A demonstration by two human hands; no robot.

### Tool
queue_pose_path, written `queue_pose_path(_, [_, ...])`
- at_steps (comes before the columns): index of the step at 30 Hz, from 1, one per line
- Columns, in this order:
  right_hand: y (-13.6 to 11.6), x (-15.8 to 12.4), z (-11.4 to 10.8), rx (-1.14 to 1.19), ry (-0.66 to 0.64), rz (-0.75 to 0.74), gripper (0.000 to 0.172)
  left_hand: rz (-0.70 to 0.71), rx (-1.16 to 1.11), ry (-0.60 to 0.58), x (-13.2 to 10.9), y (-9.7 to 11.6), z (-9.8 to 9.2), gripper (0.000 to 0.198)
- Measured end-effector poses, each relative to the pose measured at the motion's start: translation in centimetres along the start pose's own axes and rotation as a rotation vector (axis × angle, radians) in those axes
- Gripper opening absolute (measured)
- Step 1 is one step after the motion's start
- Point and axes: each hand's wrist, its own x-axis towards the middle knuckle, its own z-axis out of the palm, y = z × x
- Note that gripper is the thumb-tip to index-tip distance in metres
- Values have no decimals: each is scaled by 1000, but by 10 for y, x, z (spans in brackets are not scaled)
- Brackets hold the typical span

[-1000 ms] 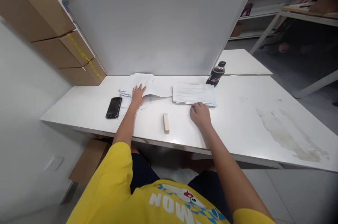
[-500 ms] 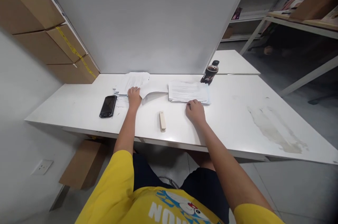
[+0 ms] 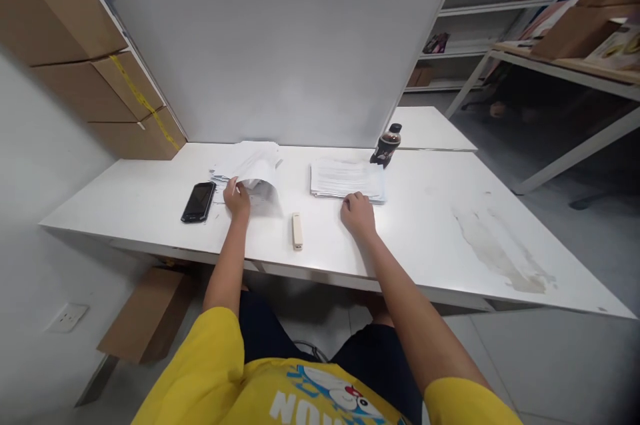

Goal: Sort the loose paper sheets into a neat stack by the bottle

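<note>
My left hand (image 3: 237, 198) is closed on the edge of a sheet of paper (image 3: 260, 175), which curls up and over toward the right. Under and behind that sheet lies a loose, uneven pile of papers (image 3: 227, 161). At the front edge of a neater stack of printed papers (image 3: 345, 177) rests my right hand (image 3: 359, 210), its fingers bent and touching the stack; whether they grip any sheet is hidden. Between my hands lies a cream-coloured stapler (image 3: 297, 231). A black phone (image 3: 199, 202) lies left of my left hand.
A dark drink bottle (image 3: 386, 146) stands behind the right stack, by the whiteboard (image 3: 270, 51) along the table's back. Cardboard boxes (image 3: 125, 95) are piled at the left. A greyish stain (image 3: 493, 248) marks the white table (image 3: 425, 238) on the right.
My left hand has drawn the sheet leftward, away from the right stack, and it now curls over the left pile. My right hand stays at its stack. The view has shifted slightly.
</note>
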Motion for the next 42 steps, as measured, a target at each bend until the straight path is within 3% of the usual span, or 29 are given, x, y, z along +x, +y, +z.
queue_pose_path(3, [-1, -1, -1, 13, 12, -4, 22, 25, 17, -59, -13, 6, -5, 43])
queue_pose_path(7, [-1, -1, -2, 35, 7, 8, 22, 236, 178, -240, -14, 13, -4, 50])
queue_pose_path(12, [2, -1, 1, 53, 16, 1, 22, 246, 304, -390, -9, 11, 3, 56])
queue_pose_path(19, [3, 0, 1, 68, 11, 15, 22, 287, 363, -296, -12, 12, 7, 35])
queue_pose_path(25, [7, -2, 3, 113, 36, 20, 23, 277, 360, -300, -14, 12, 7, 28])
queue_pose_path(29, [11, -4, 5, 130, 42, 10, 23, 176, 276, -270, -13, 5, 6, 23])
queue_pose_path(35, [12, -5, 4, 113, 21, 22, 22, -129, -174, -276, -5, -13, 5, 24])
queue_pose_path(42, [9, -4, 1, 157, 22, 36, 22, -493, -602, -115, 5, -17, 0, 22])
